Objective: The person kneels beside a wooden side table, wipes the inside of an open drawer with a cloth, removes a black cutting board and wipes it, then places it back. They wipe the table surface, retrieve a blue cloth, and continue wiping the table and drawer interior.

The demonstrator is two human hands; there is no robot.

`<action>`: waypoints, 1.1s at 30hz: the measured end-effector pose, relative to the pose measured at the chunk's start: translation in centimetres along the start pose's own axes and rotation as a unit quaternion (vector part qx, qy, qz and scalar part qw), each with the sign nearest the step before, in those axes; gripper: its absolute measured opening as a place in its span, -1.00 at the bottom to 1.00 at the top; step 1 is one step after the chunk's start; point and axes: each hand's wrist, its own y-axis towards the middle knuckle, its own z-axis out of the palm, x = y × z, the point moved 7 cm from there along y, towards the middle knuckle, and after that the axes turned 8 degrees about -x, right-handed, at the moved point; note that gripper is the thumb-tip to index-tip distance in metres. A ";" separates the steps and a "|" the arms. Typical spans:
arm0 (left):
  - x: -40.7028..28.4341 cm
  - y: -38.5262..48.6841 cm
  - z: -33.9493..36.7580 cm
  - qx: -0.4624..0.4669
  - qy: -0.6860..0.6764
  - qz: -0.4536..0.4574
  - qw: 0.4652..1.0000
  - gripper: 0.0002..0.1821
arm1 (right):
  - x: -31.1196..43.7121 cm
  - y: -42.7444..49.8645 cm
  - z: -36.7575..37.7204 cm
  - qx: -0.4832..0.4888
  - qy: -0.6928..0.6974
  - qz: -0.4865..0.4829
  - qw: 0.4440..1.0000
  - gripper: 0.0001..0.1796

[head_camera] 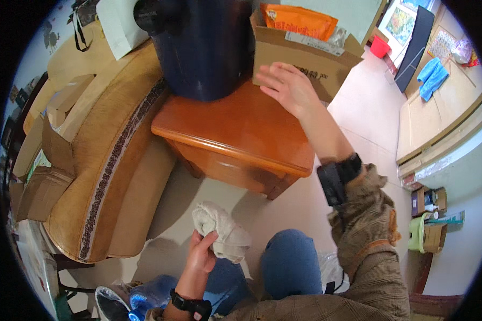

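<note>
My left hand (203, 248) grips a crumpled off-white cloth (225, 232) low in front of my knees. My right hand (285, 86) is raised above the far right part of a reddish-brown wooden table (225, 124), its fingers spread a little and nothing in them. A large dark blue container (209, 52) stands at the table's back, left of that hand. Behind the fingers is an open cardboard box (301, 60) with an orange packet (299, 20) sticking out of its top.
A tan sofa arm (104, 132) curves along the table's left, with opened cardboard (48, 180) on it. Near my left forearm lies a blue plastic bottle (152, 295). A green stool (417, 232) stands by the right wall; a blue cloth (433, 78) hangs on the door.
</note>
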 end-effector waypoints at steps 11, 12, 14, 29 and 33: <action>1.9 2.8 4.6 0.036 0.093 -0.036 0.994 -0.38 | -6.3 -17.5 -3.6 0.302 -0.342 0.153 0.877 -0.76; 2.0 2.8 4.9 0.038 0.094 -0.042 0.994 -0.37 | -5.8 -17.8 -3.8 0.314 -0.339 0.128 0.877 -0.76; 1.9 2.5 6.2 0.046 0.098 -0.064 0.992 -0.34 | -4.6 -18.2 -4.7 0.320 -0.346 0.118 0.874 -0.76; -7.3 -3.9 16.7 0.014 0.048 -0.125 0.991 -0.34 | 14.9 -26.7 -18.4 -0.178 -0.235 0.337 0.894 -0.83; -11.5 -6.6 22.4 0.071 0.136 -0.109 0.982 -0.37 | 20.3 -28.4 -16.8 -0.172 -0.221 0.331 0.901 -0.90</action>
